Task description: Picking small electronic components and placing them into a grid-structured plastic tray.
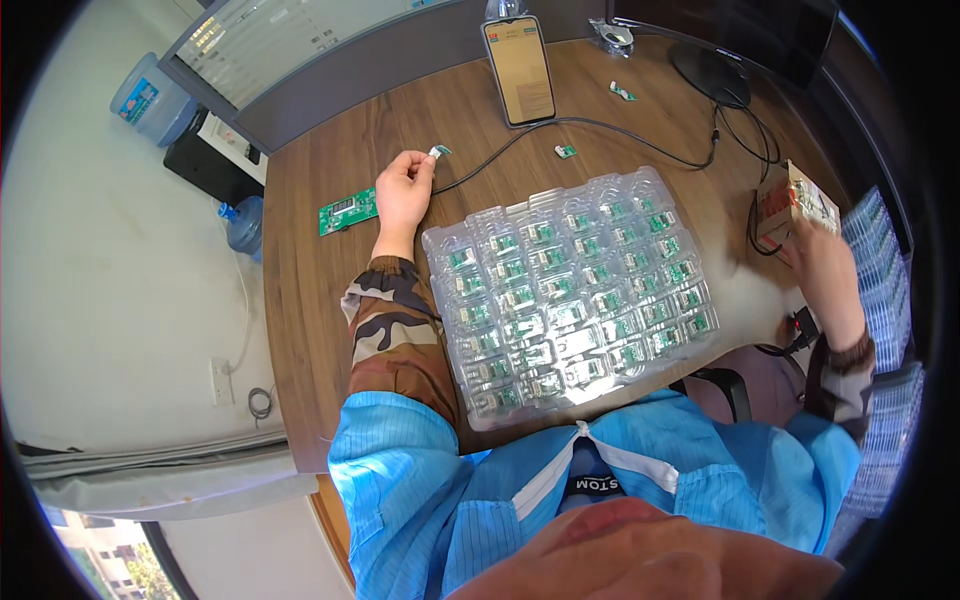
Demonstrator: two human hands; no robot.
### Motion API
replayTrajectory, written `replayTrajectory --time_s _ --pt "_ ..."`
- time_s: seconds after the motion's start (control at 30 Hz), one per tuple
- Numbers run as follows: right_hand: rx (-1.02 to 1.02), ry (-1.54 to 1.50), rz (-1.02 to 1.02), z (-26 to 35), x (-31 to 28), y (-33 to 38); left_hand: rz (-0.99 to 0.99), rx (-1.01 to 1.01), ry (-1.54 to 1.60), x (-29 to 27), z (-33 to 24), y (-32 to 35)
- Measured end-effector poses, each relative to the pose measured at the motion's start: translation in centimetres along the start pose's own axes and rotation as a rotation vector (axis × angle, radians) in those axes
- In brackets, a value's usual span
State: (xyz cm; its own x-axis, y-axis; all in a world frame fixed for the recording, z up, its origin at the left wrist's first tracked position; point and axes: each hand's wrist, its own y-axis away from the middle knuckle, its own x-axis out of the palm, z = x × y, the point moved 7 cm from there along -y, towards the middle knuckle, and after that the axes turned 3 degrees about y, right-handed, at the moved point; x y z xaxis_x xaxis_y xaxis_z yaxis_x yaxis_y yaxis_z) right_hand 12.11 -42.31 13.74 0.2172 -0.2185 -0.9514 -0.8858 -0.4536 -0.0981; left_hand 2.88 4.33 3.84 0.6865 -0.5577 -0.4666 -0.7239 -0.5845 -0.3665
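My left hand (403,195) is closed in a pinch on a small green circuit board (441,151) with a white connector, held above the desk. Beside that wrist lies a larger green circuit board (347,211) with a display. A black cable (570,121) curves across the desk from near this hand. In front of me, a clear plastic blister tray (480,409) holds rows of small green boards in its pockets. Far right, my right hand (828,275) reaches to a small open cardboard box (778,222); its fingertips are hidden at the box, so their grip does not show.
A phone (520,72) stands upright at the back. Two loose small boards (566,152) (622,92) lie beyond the tray. A monitor stand (708,72) and a small bagged item (612,38) are back right. Stacked clear trays (880,290) rise along the right edge.
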Motion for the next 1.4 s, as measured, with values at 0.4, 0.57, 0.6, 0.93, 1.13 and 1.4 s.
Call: replayTrajectory --time_s 0.4,0.57,0.6,0.93,1.13,1.4 --pt "-0.682 -0.244 -0.789 18.7 -2.5 -18.0 -0.01 0.044 0.031 0.7 -0.8 -0.2" --pt "-0.678 -0.204 -0.817 20.2 -2.2 -19.9 -0.022 0.035 0.028 0.4 -0.7 0.0" --pt "-0.675 -0.19 -0.827 20.3 -2.2 -20.1 -0.022 0.033 0.028 0.4 -0.8 0.0" --pt "-0.743 -0.354 -0.531 20.3 -1.2 -19.9 -0.022 0.043 0.048 0.7 -0.5 -0.2" --pt "-0.951 -0.664 -0.024 21.3 1.4 -19.0 -0.03 0.055 0.043 0.4 -1.0 -0.2" --pt "-0.828 -0.601 0.124 22.6 3.2 -18.2 -0.026 0.044 0.011 0.7 -1.0 -0.2"
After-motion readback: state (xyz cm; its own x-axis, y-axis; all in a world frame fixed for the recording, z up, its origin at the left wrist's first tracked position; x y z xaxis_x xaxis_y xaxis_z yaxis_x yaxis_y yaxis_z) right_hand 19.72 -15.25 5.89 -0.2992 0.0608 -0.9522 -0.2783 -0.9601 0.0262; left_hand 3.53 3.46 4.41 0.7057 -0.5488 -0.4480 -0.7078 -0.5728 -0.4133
